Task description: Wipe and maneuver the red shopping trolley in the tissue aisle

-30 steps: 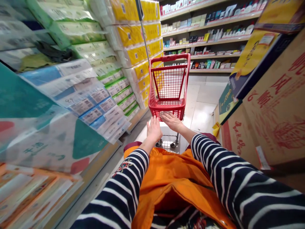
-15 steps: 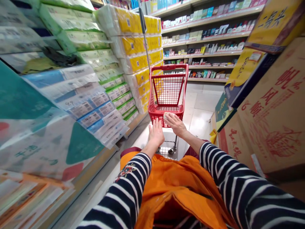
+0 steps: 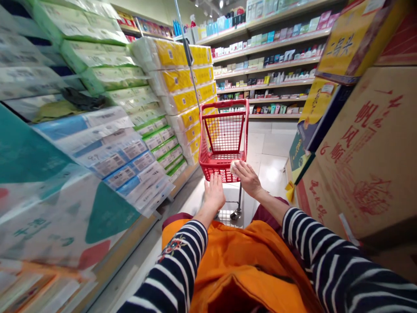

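Observation:
A small red wire shopping cart stands in the aisle ahead of me, its handle on the far side. My left hand lies flat against the near wall of its basket, fingers stretched out. My right hand rests on the basket's near right corner, fingers also extended. At its fingertips shows a small pale spot that I cannot identify. Both arms wear navy and white striped sleeves, over an orange garment.
Stacked tissue packs in blue, green and yellow wrap line the left side. Printed cardboard boxes crowd the right. Shelves of small boxes and bottles close the far end. Pale tiled floor runs between, beside the cart.
The cart has rolled forward down the aisle and sits farther and a little left. Both hands stay against its near edge. My view has lifted, showing more of the upper shelves.

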`<state>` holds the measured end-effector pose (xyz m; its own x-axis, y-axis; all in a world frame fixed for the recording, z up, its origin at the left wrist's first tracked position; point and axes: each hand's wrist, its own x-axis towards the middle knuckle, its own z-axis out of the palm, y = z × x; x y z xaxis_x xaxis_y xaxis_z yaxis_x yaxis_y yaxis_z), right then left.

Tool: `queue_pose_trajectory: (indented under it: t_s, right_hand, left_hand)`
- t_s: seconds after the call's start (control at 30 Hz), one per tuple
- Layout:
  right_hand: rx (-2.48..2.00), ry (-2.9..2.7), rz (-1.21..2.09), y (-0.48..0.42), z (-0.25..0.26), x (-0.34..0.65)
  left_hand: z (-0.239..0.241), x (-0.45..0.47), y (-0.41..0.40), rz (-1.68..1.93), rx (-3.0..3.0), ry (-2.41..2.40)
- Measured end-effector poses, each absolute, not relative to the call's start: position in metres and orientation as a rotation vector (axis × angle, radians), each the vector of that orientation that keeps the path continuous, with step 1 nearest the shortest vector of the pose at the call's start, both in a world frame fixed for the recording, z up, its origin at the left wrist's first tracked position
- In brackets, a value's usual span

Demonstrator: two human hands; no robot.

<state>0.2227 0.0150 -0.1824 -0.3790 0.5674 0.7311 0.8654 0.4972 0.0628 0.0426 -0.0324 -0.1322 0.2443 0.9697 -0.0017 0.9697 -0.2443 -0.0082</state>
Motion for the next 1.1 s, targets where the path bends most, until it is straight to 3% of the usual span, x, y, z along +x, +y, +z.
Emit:
queue_pose_trajectory:
  t_s: [0.37,0.73,1.1]
  right_hand:
    - [-1.291,-2.277,-0.507,0.005,-0.24,0.217]
    - [-1.123,-2.124,-0.485,0.026,-0.176,0.183]
    - [-1.263,-2.47,-0.309,0.014,-0.219,0.165]
  left_hand:
    - [-0.137,0.04,-0.034,0.024,-2.47,-1.891]
    - [-0.136,0.028,-0.027,0.04,-2.428,-2.008]
    - [-0.146,0.017,-0.035,0.107,-2.422,-1.963]
